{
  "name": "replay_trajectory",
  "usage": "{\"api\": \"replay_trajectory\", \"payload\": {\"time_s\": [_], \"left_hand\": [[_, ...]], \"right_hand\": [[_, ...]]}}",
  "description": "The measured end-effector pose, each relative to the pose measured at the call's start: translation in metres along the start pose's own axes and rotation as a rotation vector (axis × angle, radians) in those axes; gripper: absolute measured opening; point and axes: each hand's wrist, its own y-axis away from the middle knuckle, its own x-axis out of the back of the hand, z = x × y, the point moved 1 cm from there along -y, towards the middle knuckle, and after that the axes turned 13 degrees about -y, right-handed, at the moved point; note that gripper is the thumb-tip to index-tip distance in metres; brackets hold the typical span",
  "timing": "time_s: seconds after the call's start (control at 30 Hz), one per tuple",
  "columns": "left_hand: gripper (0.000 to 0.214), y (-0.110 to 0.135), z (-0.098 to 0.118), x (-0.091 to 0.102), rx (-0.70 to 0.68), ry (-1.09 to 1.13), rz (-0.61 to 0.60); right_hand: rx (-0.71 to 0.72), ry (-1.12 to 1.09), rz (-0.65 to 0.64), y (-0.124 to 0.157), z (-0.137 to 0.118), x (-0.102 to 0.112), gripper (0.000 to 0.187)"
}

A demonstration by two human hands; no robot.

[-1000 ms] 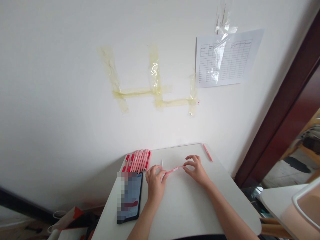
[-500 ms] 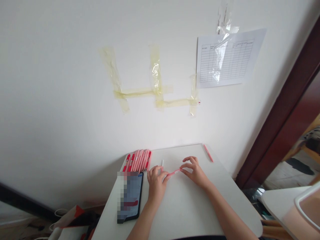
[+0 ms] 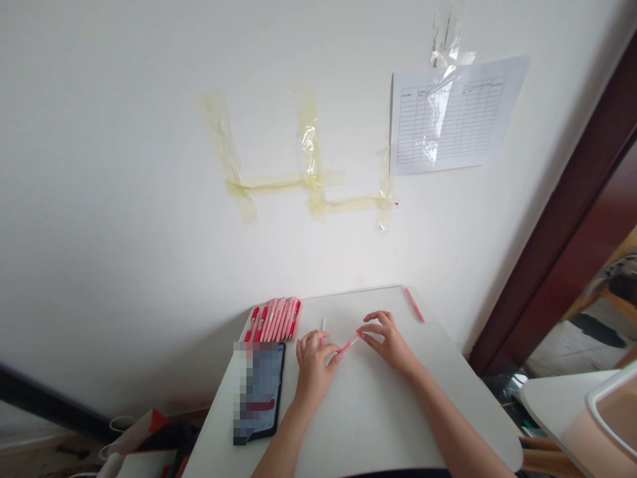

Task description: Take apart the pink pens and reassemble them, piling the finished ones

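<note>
Both of my hands hold one pink pen (image 3: 348,346) just above a small white table (image 3: 368,411). My left hand (image 3: 314,366) pinches its lower left end. My right hand (image 3: 385,338) pinches its upper right end with thumb and forefinger, the other fingers curled. A small white piece (image 3: 323,324) lies on the table just behind my left hand. A row of several pink and red pens (image 3: 276,320) lies at the table's back left corner. A single pink pen (image 3: 414,305) lies near the back right edge.
A dark phone (image 3: 259,392) lies flat to the left of my left hand. The table stands against a white wall with strips of yellowed tape (image 3: 308,179) and a printed sheet (image 3: 450,116). A dark door frame (image 3: 567,199) rises at right.
My hands have drawn closer together and the visible length of the pink pen between them has grown shorter. The pen now tilts up toward the right.
</note>
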Motion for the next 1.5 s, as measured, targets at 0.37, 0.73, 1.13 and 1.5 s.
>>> {"api": "replay_trajectory", "payload": {"time_s": [0.37,0.73,1.13,1.5], "left_hand": [[0.006,0.000,0.005,0.003,-0.018,0.008,-0.046],[0.009,-0.003,0.002,0.003,0.046,0.032,-0.049],[0.008,-0.001,0.004,0.003,0.040,-0.010,-0.019],[0.013,-0.009,-0.012,0.001,0.128,0.086,0.144]], "right_hand": [[-0.019,-0.038,-0.026,0.000,0.001,-0.003,0.022],[0.061,-0.020,0.002,0.000,0.000,-0.003,0.025],[0.105,-0.018,0.001,0.000,-0.009,-0.006,0.016],[0.091,-0.022,0.019,0.002,-0.006,-0.010,0.017]]}}
